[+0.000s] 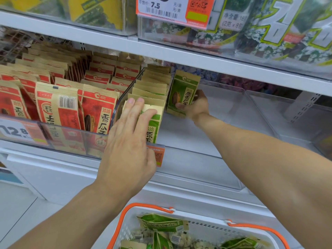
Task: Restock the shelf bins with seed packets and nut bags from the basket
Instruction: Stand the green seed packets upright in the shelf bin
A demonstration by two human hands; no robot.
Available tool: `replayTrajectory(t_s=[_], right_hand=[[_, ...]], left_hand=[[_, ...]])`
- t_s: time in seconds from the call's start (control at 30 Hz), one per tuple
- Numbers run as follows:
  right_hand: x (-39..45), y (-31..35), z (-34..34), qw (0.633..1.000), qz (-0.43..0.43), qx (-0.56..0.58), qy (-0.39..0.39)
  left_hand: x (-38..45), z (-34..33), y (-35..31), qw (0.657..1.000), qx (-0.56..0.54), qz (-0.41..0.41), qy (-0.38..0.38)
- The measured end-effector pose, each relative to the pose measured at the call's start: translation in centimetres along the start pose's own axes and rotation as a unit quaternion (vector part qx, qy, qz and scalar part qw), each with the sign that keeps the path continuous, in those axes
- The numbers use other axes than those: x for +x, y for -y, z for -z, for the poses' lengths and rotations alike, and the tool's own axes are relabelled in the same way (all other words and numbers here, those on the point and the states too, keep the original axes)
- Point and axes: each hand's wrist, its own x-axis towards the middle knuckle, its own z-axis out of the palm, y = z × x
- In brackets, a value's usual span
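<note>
A row of green-and-tan seed packets (154, 87) stands in a clear shelf bin (233, 97). My left hand (129, 137) lies with straight fingers against the front packet of that row. My right hand (195, 105) grips one upright green seed packet (183, 90) just right of the row, deep in the bin. Below, a white basket (212, 229) with orange handles holds more green seed packets (161, 222) and nut bags (183, 239).
Red seed packets (93, 108) fill the clear bin on the left. The right part of the green packets' bin floor (212, 126) is bare white. An upper shelf edge (179, 56) hangs above with seaweed snack boxes and a price tag (172, 9).
</note>
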Motion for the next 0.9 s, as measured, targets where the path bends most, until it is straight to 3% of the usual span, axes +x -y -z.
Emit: replayTrajectory(t_s=[0.2, 0.43, 0.7, 0.9], right_hand=[[-0.47, -0.19, -0.56, 0.994, -0.063, -0.09, -0.029], [-0.94, -0.43, -0.27, 0.998, -0.054, -0.025, -0.027], [-0.92, -0.4, -0.12, 0.996, 0.045, -0.077, 0.0], [-0.85, -0.51, 0.11, 0.994, 0.01, -0.106, 0.0]], left_hand=[[0.01, 0.04, 0.02, 1.0, 0.001, -0.001, 0.0], [0.04, -0.03, 0.04, 1.0, 0.003, -0.002, -0.003], [0.14, -0.06, 0.04, 1.0, 0.004, -0.001, 0.001], [0.16, 0.08, 0.03, 1.0, 0.005, -0.002, 0.005]])
